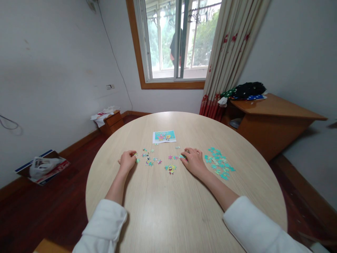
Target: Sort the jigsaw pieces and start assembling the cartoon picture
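Observation:
My left hand rests at the left of the scattered jigsaw pieces, fingers bent and pinched at a small puzzle piece. Another green piece lies just below its fingertips. My right hand is curved over the table, with thumb and fingertips around a pale green puzzle piece; the fingers partly hide it. Pink pieces lie to its left. Between the hands is a joined yellow cartoon-face section. Several loose mixed pieces are spread nearer my left hand.
A printed reference picture lies beyond the pieces. Right of my right hand is a pile of teal pieces. The round wooden table fills the foreground. A brown desk with cloths stands at the right, and a window is ahead.

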Available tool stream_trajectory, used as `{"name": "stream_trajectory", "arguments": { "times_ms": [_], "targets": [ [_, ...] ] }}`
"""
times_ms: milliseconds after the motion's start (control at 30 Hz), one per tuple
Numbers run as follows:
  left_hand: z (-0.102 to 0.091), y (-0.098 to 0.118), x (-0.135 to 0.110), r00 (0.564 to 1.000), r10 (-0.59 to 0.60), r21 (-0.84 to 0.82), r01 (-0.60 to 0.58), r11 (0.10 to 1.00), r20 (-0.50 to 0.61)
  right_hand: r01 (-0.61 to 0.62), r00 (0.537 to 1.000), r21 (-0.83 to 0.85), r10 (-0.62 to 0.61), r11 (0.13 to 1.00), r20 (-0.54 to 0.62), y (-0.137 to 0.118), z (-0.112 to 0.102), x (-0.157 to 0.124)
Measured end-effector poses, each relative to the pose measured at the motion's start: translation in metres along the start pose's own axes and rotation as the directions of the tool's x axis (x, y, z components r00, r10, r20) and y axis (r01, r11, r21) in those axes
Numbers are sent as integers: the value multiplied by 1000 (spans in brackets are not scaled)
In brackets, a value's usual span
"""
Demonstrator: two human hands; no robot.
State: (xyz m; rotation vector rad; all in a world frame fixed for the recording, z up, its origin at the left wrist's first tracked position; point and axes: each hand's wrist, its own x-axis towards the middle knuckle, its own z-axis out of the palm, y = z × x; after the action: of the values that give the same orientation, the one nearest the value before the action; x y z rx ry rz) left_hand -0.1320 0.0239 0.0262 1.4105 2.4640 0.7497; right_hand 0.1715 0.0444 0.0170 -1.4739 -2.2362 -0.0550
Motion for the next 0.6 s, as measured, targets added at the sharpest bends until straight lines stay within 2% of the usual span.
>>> {"name": "stream_trajectory", "arguments": {
  "times_ms": [267, 333, 433, 533, 600],
  "targets": [
    [0, 0, -1, 1000, -8, -5, 8, 1000, -8, 6, 1000, 14, -5, 1000, -5, 1, 2, 0],
    [0, 0, -1, 999, 1, -1, -2, 1000, -39, 4, 1000, 10, -4, 1000, -3, 0, 1, 0],
    [-2, 1, -2, 989, 23, -8, -25, 1000, -146, -2, 1000, 13, 2, 1000, 4, -1, 0, 0],
    [-5, 7, -8, 968, 113, -73, -133, 988, -226, -1, 1000, 21, 1, 1000, 12, -1, -1, 0],
    [-5, 14, -14, 949, 221, -129, -254, 959, -226, -3, 1000, 20, 3, 1000, 15, -1, -1, 1]
  ]
}}
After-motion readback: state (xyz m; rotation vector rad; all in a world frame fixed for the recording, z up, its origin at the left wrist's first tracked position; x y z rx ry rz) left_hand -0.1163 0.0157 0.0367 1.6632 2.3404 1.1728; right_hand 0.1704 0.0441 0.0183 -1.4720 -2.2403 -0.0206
